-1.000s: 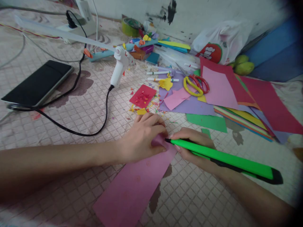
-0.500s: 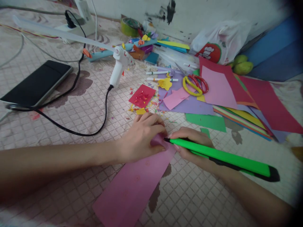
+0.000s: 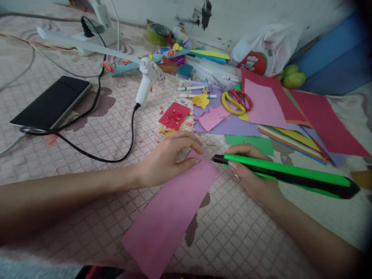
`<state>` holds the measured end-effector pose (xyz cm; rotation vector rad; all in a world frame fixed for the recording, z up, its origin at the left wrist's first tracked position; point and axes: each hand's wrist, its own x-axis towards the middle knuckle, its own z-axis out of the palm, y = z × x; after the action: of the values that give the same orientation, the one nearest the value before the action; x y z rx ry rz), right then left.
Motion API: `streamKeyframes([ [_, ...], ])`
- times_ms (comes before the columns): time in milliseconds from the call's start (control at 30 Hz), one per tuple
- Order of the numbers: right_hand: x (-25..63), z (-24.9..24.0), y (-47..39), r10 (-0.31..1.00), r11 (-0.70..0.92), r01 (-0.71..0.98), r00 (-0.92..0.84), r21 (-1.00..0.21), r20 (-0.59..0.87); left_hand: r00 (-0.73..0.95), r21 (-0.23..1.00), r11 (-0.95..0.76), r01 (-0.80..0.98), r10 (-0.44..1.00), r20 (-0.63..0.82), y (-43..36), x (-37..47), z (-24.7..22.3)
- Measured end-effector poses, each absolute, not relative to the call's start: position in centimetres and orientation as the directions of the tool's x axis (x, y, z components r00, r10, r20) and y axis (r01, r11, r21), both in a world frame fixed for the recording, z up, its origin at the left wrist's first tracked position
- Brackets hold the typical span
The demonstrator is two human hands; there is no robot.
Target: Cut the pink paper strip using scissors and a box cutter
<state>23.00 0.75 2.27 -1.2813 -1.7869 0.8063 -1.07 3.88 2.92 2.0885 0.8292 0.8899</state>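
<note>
A long pink paper strip lies slanted on the cloth. My left hand is bent over its far end, the thumb on the paper and the fingers curved by the far edge; part of that end is hidden under the hand. My right hand grips a green and black tool that looks like a utility knife, close to its dark front end. This tip is just right of the strip, apart from it, and I make out no blade. Several faint marks run along the strip.
Beyond my hands are a red paper square with scraps, scissors, markers and coloured sheets. A white glue gun with its black cord and a dark phone are at left. A plastic bag sits against the wall.
The green and black tool has drawn back to the right, off the strip. The strip's far end, curled up before, now lies flatter, and my left fingers have loosened a little.
</note>
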Motion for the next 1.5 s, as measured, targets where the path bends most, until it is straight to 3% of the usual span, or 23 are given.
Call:
streamKeyframes([
  [133, 23.1, 2.0, 0.4, 0.982, 0.186, 0.399, -0.109, -0.898, 0.155, 0.734, 0.81, -0.559, 0.174, 0.623, 0.272, 3.8, -1.9, 4.5],
  [267, 22.9, 2.1, 0.3, 0.994, 0.108, 0.288, -0.039, -0.951, 0.101, 0.951, 0.76, -0.648, 0.057, 0.266, 0.156, 2.5, -2.3, 5.4],
  [333, 22.7, 2.1, 0.4, 0.996, 0.093, 0.215, -0.02, -0.972, 0.091, 0.984, 0.705, -0.708, 0.033, 0.145, 0.1, 1.6, -2.3, 5.3],
  [433, 22.6, 2.0, 0.7, 0.996, 0.078, 0.142, 0.024, -0.987, 0.082, 0.993, 0.62, -0.784, 0.015, 0.086, 0.086, 0.3, -2.3, 4.7],
  [600, 22.2, 1.9, 1.1, 0.997, 0.019, 0.08, 0.069, -0.997, 0.025, 0.99, 0.424, -0.903, 0.072, 0.115, 0.076, -1.0, -1.6, 3.2],
  [700, 22.2, 1.7, 1.3, 0.997, 0.03, 0.074, 0.069, -0.997, 0.035, 0.956, 0.328, -0.927, 0.185, 0.247, 0.16, -1.3, -0.8, 3.1],
  [767, 22.3, 1.6, 1.4, 0.997, 0.043, 0.062, 0.066, -0.997, 0.047, 0.906, 0.341, -0.904, 0.257, 0.348, 0.239, -0.9, -0.5, 3.4],
  [867, 22.4, 1.4, 1.5, 0.995, 0.066, 0.039, 0.069, -0.997, 0.069, 0.778, 0.453, -0.827, 0.333, 0.513, 0.364, 0.4, -0.6, 3.5],
  [1000, 22.3, 1.6, 1.6, 0.993, 0.073, 0.022, 0.096, -0.997, 0.074, 0.654, 0.517, -0.774, 0.366, 0.609, 0.449, 2.4, -1.7, 2.8],
  [1233, 22.5, 1.5, 1.9, 0.987, 0.076, 0.071, 0.134, -0.995, 0.085, 0.627, 0.449, -0.83, 0.331, 0.549, 0.552, 3.5, -2.8, 1.8],
  [1500, 22.6, 1.4, 1.9, 0.98, 0.074, 0.069, 0.178, -0.995, 0.086, 0.762, 0.416, -0.888, 0.194, 0.403, 0.506, 4.0, -3.2, 2.0],
])
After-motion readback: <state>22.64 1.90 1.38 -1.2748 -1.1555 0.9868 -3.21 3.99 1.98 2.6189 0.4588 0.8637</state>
